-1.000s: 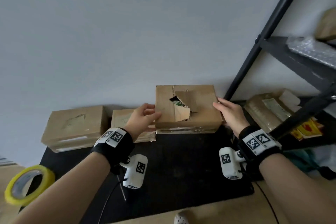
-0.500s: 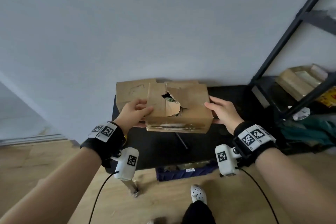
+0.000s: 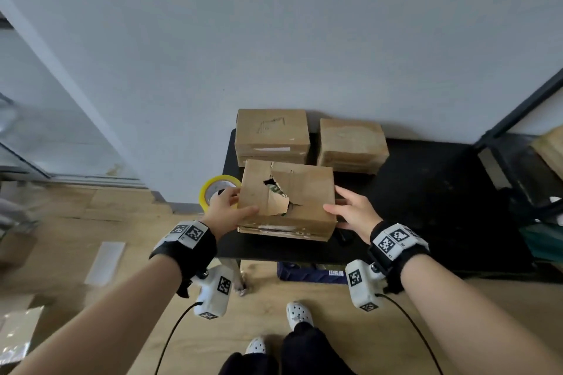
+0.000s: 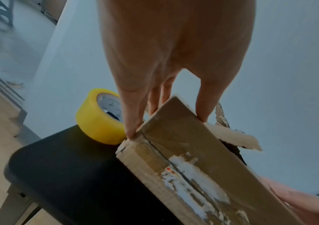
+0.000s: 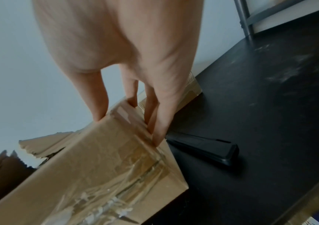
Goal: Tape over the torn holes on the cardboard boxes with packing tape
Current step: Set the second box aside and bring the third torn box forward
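Observation:
A torn cardboard box (image 3: pixel 307 192) with a ragged hole (image 3: pixel 277 198) in its top hangs low over the front of the black table (image 3: pixel 432 192); whether it touches the table I cannot tell. My left hand (image 3: pixel 236 204) grips its left end, thumb on top, fingers (image 4: pixel 130 121) down the side. My right hand (image 3: pixel 338 204) grips the right end the same way, fingers (image 5: pixel 158 130) on the taped side. A yellow roll of packing tape (image 3: pixel 213 189) (image 4: pixel 97 123) stands on the table's left corner, just behind my left hand.
Two closed cardboard boxes (image 3: pixel 271 134) (image 3: pixel 350 143) sit against the wall behind the held box. A black oblong object (image 5: pixel 208 147) lies on the table by my right fingers. A dark metal shelf (image 3: pixel 524 106) stands at the right. Feet and wooden floor are below.
Both hands have brought the torn box from the back of the table toward me, in front of the two other boxes. The head view has pulled back and tilted down.

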Demonstrator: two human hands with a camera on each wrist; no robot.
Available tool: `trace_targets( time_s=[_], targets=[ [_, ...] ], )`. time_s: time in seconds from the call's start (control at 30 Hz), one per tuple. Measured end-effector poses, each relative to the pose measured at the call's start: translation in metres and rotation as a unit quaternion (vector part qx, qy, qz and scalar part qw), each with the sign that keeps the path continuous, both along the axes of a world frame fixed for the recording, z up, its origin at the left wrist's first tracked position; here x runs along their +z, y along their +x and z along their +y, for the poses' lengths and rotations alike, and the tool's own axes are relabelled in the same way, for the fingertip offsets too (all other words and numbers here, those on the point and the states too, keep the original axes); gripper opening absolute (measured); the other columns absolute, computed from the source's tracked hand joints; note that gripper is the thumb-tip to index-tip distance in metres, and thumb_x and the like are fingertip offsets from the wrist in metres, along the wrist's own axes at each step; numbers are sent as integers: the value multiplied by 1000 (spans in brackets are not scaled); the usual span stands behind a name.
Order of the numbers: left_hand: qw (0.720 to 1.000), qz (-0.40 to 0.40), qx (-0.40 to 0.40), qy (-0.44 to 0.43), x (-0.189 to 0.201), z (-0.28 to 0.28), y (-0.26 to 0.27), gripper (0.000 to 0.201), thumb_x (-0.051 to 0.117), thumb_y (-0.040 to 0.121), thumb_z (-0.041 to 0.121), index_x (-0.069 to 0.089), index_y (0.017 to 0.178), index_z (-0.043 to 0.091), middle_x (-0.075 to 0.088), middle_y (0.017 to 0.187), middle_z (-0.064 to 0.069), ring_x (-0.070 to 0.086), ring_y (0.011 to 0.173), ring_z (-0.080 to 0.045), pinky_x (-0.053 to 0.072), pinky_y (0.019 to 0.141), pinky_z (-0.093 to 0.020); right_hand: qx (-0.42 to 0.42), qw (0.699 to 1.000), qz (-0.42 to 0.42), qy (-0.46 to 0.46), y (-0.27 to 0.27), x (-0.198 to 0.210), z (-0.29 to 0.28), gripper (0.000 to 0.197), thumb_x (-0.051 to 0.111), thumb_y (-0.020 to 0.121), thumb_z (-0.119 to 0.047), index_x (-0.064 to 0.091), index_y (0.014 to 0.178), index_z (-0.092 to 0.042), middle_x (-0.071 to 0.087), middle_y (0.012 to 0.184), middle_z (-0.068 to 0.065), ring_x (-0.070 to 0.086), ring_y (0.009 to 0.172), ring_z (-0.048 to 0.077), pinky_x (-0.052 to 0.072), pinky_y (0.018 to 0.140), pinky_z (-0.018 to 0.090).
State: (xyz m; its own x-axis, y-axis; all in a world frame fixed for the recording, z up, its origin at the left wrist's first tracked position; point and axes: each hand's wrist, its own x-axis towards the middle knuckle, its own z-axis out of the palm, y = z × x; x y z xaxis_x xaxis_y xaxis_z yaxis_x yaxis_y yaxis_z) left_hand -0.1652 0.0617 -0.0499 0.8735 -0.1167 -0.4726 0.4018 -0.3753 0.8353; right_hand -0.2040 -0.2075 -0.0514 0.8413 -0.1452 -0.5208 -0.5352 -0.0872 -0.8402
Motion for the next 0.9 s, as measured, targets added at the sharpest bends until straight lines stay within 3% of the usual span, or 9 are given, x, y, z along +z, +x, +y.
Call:
trace_targets(
  time_s=[0.1,0.27,0.4,0.6,0.67,0.77,0.83,0.9],
  targets=[
    [1000,-13,-3,20,-10,-8,3,65,75,77,22,42,132,11,55,125,-5,54,112,-18,50,94,-41,11,1000,2,-6,10,-12,-4,67,67,86,-6,40,144,-23,65,116,4,63,105,19,50,95,45],
    [1000,-6,3,29,-24,-19,11,71,73,79,19,34,137,11,51,131,-6,51,106,-13,47,94,-33,20,1000,-1,-19,21,-27,-12,69,69,84,-6,40,144,-24,62,122,5,59,112,21,50,96,42],
    [999,-14,2,44,-35,-24,15,78,73,78,22,29,141,12,47,139,-6,49,121,-18,43,99,-31,30,998,-15,-49,29,-32,-16,71,71,83,-11,39,144,-27,57,130,3,54,119,21,46,102,47],
    [987,-80,-59,130,-48,-18,11,76,65,85,28,20,146,22,33,149,-3,39,132,-20,38,105,-35,90,983,-58,-152,31,-34,-8,70,64,90,-16,27,149,-22,40,146,1,38,134,18,35,109,33],
    [962,-176,-111,175,-47,-16,5,68,59,90,25,22,146,26,18,156,2,29,136,-16,31,107,-32,105,965,-98,-221,29,-35,-5,71,61,92,-18,22,151,-19,27,155,1,25,143,17,24,116,33],
    [874,-342,-252,237,-48,-15,-4,51,46,94,25,31,142,32,20,155,-3,22,142,-23,23,114,-41,193,913,-184,-308,27,-34,4,72,58,94,-19,17,152,-19,8,160,0,1,147,11,9,120,35],
    [842,-349,-308,272,-54,-15,-5,49,37,94,30,32,142,35,20,155,-4,16,144,-24,19,115,-49,262,875,-202,-353,25,-34,13,72,59,93,-25,18,152,-20,1,161,1,-6,147,13,4,120,41],
    [850,-317,-313,282,-58,-16,-1,50,40,95,25,30,143,37,15,157,-2,8,146,-23,19,114,-54,255,869,-185,-382,23,-38,21,76,61,91,-31,17,152,-22,-9,161,3,-11,147,19,2,119,44]
  ],
)
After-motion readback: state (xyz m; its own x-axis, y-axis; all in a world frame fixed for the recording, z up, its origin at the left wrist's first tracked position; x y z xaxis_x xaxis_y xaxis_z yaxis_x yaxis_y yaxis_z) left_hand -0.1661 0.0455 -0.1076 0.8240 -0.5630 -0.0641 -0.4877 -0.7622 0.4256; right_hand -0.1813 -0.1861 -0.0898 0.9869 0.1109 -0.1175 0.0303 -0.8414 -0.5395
